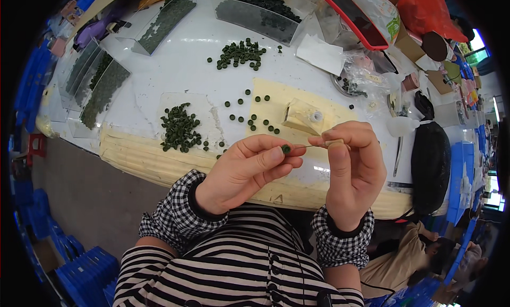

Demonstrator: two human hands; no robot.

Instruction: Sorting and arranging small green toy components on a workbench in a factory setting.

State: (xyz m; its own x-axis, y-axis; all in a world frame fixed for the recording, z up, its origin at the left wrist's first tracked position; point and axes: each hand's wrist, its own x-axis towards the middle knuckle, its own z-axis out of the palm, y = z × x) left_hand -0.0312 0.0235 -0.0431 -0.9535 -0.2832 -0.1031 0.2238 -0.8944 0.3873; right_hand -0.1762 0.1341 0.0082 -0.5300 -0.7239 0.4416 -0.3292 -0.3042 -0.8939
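Between the thumb and fingers of my left hand (247, 169) is a small dark green ridged round piece (286, 148). My right hand (353, 171) pinches the pale handle (336, 143) of a thin needle-like tool (308, 146), whose shaft runs left to the green piece. Whether the tip is inside the piece or only against it, I cannot tell. Just beyond my hands, a small block with a white nozzle-like top (314, 117) sits on a yellow sheet (268, 89). Loose green round pieces (252, 117) are scattered on and beside that sheet.
A pile of green pieces (180, 127) lies on a clear sheet at left, another pile (241, 54) farther back. Clear trays (257, 23) of pieces line the back. A red-cased phone (355, 20), metal tweezers (397, 157) and a black bag (431, 166) are at right.
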